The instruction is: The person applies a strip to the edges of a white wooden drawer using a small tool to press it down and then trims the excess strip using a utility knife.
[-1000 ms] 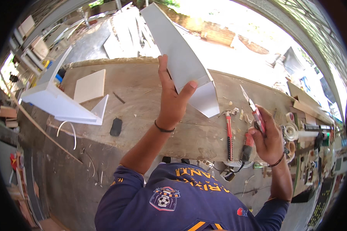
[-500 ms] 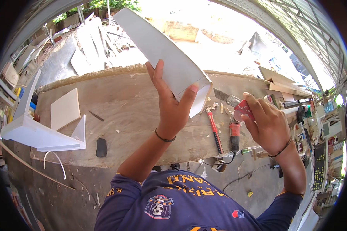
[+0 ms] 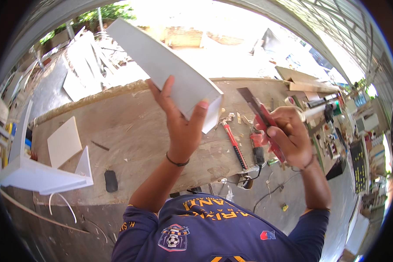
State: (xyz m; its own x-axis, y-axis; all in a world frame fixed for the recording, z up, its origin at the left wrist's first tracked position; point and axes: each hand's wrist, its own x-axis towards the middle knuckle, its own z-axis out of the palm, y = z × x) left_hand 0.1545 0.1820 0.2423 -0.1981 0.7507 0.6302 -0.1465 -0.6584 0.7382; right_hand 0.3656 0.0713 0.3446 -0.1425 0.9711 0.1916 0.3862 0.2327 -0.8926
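Observation:
My left hand [image 3: 182,126] grips a long white board piece [image 3: 161,61] with a shorter panel joined at its near end. The thumb presses beside that end, and the fingers reach round the left edge. The piece tilts up and away to the left, above the workbench [image 3: 135,131]. To its right, my right hand [image 3: 292,135] is closed round a red-handled knife [image 3: 266,120]. The knife's dark, flat blade points up and left, apart from the board. Below the knife, a red and black hammer [image 3: 235,146] and a corded red and black power tool [image 3: 257,148] lie on the bench.
A white assembled panel piece [image 3: 43,174] stands at the bench's left end, next to a loose cream board [image 3: 65,142]. A black flat object [image 3: 111,180] lies near the front edge. Wooden offcuts [image 3: 310,86] are piled at the far right. A cable [image 3: 266,196] trails on the floor.
The knife has turned from pointing left, partly behind the board's end, to pointing up and left, clear of it. My left hand still holds the board. The whole view has shifted slightly.

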